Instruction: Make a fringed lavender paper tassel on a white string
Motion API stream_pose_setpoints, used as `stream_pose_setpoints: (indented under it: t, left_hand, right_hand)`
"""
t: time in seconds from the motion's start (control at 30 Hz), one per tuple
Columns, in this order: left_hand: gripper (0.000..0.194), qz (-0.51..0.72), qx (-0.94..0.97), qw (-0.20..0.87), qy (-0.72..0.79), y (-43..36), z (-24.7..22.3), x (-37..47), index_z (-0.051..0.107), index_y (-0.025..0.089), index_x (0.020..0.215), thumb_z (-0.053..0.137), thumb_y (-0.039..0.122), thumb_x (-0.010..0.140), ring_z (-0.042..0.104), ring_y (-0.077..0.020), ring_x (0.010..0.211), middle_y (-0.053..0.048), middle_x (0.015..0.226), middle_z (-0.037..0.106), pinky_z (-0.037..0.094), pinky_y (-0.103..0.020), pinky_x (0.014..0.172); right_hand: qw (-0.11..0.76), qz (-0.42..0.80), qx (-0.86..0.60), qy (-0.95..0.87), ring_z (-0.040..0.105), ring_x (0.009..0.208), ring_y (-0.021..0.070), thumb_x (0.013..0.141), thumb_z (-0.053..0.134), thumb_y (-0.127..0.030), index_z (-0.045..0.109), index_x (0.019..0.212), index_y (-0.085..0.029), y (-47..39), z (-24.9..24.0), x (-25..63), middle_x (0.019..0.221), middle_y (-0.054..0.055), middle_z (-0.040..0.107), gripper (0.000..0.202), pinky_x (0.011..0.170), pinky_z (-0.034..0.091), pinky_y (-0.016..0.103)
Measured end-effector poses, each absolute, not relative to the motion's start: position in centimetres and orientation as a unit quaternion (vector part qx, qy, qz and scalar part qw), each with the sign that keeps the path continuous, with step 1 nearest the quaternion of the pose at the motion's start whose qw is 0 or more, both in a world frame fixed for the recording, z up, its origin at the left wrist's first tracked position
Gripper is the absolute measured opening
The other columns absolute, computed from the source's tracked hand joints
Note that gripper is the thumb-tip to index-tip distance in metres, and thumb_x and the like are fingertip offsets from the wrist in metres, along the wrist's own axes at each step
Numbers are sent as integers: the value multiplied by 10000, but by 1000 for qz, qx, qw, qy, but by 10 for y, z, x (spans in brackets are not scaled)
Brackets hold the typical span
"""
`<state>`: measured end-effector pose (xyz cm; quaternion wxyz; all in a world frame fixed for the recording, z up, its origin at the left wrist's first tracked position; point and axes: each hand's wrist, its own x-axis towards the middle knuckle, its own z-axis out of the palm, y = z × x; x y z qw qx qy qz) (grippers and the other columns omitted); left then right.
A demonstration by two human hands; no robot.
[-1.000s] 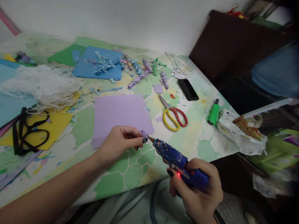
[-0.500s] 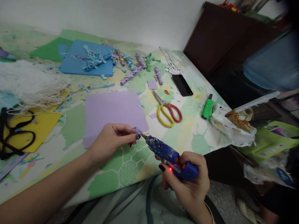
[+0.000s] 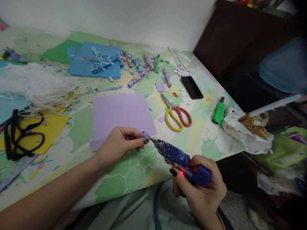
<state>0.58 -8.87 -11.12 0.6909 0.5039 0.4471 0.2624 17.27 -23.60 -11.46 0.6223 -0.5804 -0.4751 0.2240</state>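
Between the fingertips of my left hand (image 3: 127, 139) is a small purple paper piece (image 3: 144, 134), pinched and mostly hidden by the fingers. My right hand (image 3: 199, 188) is wrapped round a blue hot glue gun (image 3: 174, 155), its small light glowing red. The gun's nozzle points up and left and meets or nearly meets the purple piece; I cannot tell whether they touch. Behind my left hand lies a flat purple sheet (image 3: 122, 113). Scissors (image 3: 175, 115) with one yellow and one red handle lie to its right.
Rolled paper pieces (image 3: 139, 77) and a blue sheet stack (image 3: 81, 62) with shreds lie at the back. White string (image 3: 40, 84) and black glasses (image 3: 26, 137) are left. A phone (image 3: 192, 87), a green cutter (image 3: 218, 111) and a plastic bag (image 3: 249, 139) are right.
The whole view has shifted slightly, so things appear a little further right. Both hands keep their holds, with the nozzle still at the purple paper piece.
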Motion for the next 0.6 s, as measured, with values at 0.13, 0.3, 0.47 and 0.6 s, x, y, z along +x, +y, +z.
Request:
stream_pose_setpoints:
  t: [0.13,0.3,0.47,0.6]
  left_hand:
    - [63,262,499,695,447,-88,-114,6,709,161,637,764,190,650,536,-70,520,19,550,658,410,-162,508]
    - [80,272,487,709,432,-88,-115,6,711,163,651,780,202,643,560,-85,533,11,573,668,437,-181,523]
    - [86,268,489,708,434,-89,-114,5,708,161,646,781,205,642,561,-98,530,6,569,659,441,-201,523]
    - [81,269,486,711,431,-90,-113,5,709,171,636,781,206,643,557,-96,532,13,569,658,432,-200,526]
  right_hand:
    - [622,223,-583,-473,571,359,56,725,712,0,586,924,-211,-236,-116,173,802,-45,567,316,295,438,169]
    - [615,216,-598,-466,565,359,62,722,725,-19,587,922,-206,-238,-117,174,772,-45,587,307,289,437,175]
    - [618,204,-600,-465,556,365,66,713,728,-14,599,933,-208,-241,-119,174,749,-44,597,320,288,424,188]
    - [613,193,-604,-471,551,379,71,707,736,-22,600,930,-211,-243,-120,174,730,-45,599,322,306,426,199]
